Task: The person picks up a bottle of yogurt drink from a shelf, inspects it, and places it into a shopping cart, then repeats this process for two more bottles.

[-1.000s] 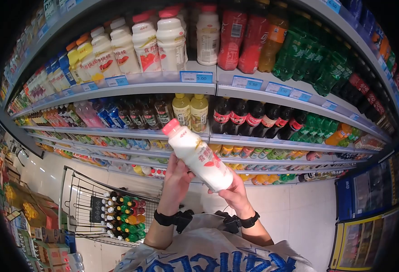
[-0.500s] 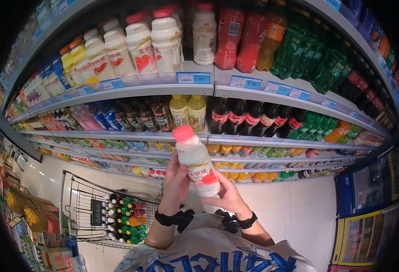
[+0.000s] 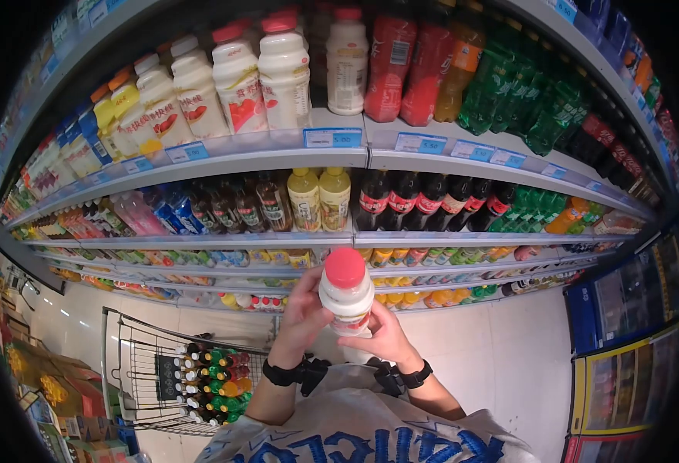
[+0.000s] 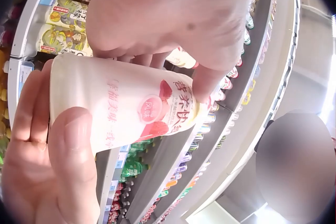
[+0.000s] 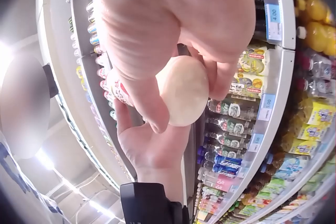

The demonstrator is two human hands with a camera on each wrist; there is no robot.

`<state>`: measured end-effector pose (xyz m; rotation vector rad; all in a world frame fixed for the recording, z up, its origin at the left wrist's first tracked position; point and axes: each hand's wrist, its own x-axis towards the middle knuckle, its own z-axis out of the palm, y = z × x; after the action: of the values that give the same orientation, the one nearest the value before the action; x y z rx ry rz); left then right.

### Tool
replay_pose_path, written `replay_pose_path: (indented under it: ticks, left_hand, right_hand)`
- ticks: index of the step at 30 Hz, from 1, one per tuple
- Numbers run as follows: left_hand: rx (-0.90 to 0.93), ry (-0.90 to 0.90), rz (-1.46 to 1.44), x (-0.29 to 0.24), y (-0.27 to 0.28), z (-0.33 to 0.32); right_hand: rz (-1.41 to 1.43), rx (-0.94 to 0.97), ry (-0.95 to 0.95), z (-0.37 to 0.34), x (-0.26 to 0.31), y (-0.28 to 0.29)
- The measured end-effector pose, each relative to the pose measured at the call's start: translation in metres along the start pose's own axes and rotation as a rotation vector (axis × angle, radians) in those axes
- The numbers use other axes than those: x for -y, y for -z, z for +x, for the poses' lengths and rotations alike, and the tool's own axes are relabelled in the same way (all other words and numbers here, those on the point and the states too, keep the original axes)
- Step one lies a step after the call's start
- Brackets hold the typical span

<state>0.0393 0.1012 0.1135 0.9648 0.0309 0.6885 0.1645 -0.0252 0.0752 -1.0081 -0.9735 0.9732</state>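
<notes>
Both hands hold a white plastic milk-drink bottle (image 3: 349,299) with a red cap (image 3: 345,268), in front of the shelves. Its cap points up toward the head camera. My left hand (image 3: 299,320) grips the upper body, its thumb across the front. Lower down, my right hand (image 3: 388,339) holds the base between thumb and fingers. The left wrist view shows red fruit pictures and lettering on the bottle (image 4: 126,98), with the right hand (image 4: 63,166) round its bottom end. In the right wrist view the pale round bottle base (image 5: 185,92) shows between thumb and fingers.
Similar white bottles (image 3: 284,85) line the upper shelf, beside red bottles (image 3: 389,73) and green bottles (image 3: 493,85). Cola bottles (image 3: 401,204) stand a shelf lower. A wire shopping cart (image 3: 123,363) holding several rows of drinks (image 3: 216,386) is at left. Coolers (image 3: 625,309) stand at right.
The bottle has gone from lying slanted, front label facing up, to cap toward the head camera. It has also come lower in view. Both hands still hold it.
</notes>
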Motion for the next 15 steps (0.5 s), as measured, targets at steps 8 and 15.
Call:
replay_pose_path:
  ticks: [8, 15]
  left_hand:
    - [0.085, 0.018, 0.056, -0.015, 0.015, -0.003]
    - [-0.144, 0.125, -0.019, -0.01, 0.035, 0.007]
  right_hand:
    - [-0.057, -0.01, -0.028, -0.001, -0.004, -0.016]
    - [0.014, -0.015, -0.066, -0.013, 0.007, -0.031]
